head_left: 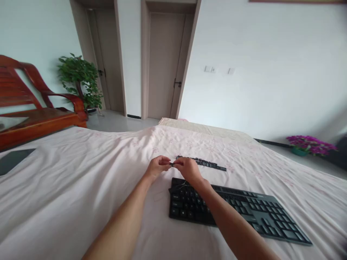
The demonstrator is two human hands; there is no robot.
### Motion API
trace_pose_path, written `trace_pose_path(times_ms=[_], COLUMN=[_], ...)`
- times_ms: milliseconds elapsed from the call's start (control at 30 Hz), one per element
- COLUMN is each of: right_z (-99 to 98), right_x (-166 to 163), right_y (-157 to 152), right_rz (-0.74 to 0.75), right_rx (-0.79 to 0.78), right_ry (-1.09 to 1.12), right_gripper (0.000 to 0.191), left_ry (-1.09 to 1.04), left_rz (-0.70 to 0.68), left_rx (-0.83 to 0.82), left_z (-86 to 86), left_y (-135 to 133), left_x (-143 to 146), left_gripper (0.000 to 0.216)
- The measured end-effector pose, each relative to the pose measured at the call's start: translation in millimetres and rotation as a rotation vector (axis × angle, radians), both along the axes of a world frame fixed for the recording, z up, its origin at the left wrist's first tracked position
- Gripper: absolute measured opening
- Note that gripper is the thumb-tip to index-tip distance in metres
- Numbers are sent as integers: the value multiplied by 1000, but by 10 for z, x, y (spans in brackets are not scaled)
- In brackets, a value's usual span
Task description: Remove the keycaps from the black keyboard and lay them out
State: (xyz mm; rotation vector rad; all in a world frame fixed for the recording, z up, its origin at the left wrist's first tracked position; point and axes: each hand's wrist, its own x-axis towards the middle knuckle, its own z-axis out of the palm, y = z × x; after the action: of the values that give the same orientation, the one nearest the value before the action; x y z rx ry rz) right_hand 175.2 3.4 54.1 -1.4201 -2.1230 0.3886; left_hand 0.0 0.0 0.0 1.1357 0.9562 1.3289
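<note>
A black keyboard [244, 213] lies on a pale pink sheet [81, 180], with some keys gone from its right part. Beyond it, a row of loose black keycaps [208, 164] is lined up on the sheet. My left hand [157, 167] and my right hand [188, 169] meet just above the keyboard's far left corner. Both pinch one small dark piece [172, 164] between their fingertips, and it looks like a keycap. My right forearm crosses over the keyboard's left half.
A red wooden chair [32, 108] stands at the left, with a green potted plant [80, 79] behind it. A dark flat object [13, 159] lies at the sheet's left edge. Two closed doors [162, 65] face me. Purple flowers [310, 144] sit on the floor at right.
</note>
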Motion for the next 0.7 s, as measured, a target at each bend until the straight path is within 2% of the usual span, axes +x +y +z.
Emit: trace_pose_path(times_ms=[67,167,267,433,700], right_z=[-8,-13,-38,-112,-193], right_x=[77,190,235,183,115], right_y=[96,226,300,343,448], right_rz=[-63,-159,-188,-203,-196], right_rx=[-34,-87,-105,-88,-60], right_ry=[-11,-41,-130,-224,-270], right_gripper=[16,17,17,18,20], left_ry=[31,97,171,289,266], left_rz=[13,129,208,182,172], left_rx=[15,35,50,68,92], left_z=[1,-25,-87,-167,-165], left_y=[20,67,117,151,143], left_x=[1,-26,-35,7,0], left_gripper=[38,33,28,22,18])
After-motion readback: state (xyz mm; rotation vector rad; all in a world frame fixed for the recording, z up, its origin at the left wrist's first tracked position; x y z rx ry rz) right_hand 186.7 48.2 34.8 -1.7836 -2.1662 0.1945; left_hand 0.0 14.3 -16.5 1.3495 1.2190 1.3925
